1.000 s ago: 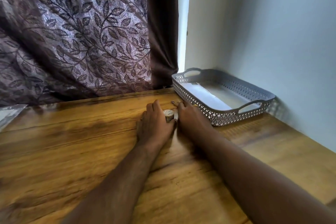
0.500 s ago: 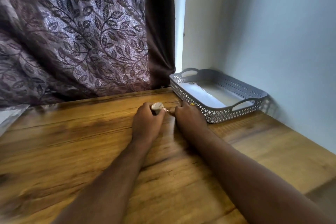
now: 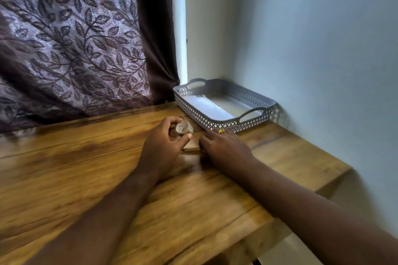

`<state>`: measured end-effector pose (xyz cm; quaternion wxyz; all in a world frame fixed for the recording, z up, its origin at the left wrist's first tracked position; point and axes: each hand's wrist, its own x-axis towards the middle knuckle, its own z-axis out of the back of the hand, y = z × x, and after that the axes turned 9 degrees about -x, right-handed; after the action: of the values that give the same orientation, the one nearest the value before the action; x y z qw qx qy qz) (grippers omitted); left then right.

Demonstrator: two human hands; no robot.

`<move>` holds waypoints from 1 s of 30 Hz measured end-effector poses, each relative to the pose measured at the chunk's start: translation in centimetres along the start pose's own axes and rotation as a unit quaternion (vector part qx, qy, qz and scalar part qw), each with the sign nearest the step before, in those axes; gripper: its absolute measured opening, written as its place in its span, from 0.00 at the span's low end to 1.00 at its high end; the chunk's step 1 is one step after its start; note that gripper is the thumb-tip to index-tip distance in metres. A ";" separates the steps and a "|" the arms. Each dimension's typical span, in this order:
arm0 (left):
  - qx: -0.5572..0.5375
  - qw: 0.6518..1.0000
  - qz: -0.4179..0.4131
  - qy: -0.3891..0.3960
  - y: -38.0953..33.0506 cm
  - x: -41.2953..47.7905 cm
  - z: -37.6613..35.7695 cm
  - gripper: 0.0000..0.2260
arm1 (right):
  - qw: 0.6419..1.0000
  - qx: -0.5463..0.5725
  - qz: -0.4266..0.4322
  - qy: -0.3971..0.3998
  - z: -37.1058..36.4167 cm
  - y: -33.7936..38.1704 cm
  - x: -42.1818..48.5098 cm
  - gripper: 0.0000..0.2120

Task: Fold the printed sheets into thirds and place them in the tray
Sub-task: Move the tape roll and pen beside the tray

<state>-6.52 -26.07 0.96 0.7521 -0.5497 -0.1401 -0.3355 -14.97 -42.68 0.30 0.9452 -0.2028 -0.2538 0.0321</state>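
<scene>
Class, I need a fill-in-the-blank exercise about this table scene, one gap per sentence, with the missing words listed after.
1. The white sheet lies inside the grey ____.
2. The right hand wears a ____ on one finger.
3. The left hand grips a small roll just above the wooden ____.
4. The curtain is patterned with ____.
Missing words: tray; ring; table; leaves.

Glossy grained brown wooden tabletop (image 3: 86,178), matt grey perforated plastic tray (image 3: 215,121), shiny purple leaf-patterned cloth curtain (image 3: 71,38), smooth matt pale painted wall (image 3: 312,38).
</scene>
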 end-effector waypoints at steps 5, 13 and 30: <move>0.008 0.998 -0.035 0.060 -0.1 -0.3 -0.7 0.18 | 1.000 -0.016 -0.004 -0.015 -0.2 -3.2 -2.7 0.05; 0.042 0.986 -0.074 0.146 -2.0 -1.4 -4.1 0.21 | 0.997 -0.042 -0.065 0.028 -1.3 -11.7 -4.8 0.05; 0.081 0.984 -0.035 0.153 -1.9 -1.0 -4.3 0.21 | 0.995 -0.082 -0.046 -0.028 -3.6 -13.7 -3.3 0.02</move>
<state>-9.19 -30.06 0.26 0.7942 -0.4241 -0.0695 -0.4296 -16.65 -57.06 1.42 0.9184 -0.2671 -0.2906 -0.0270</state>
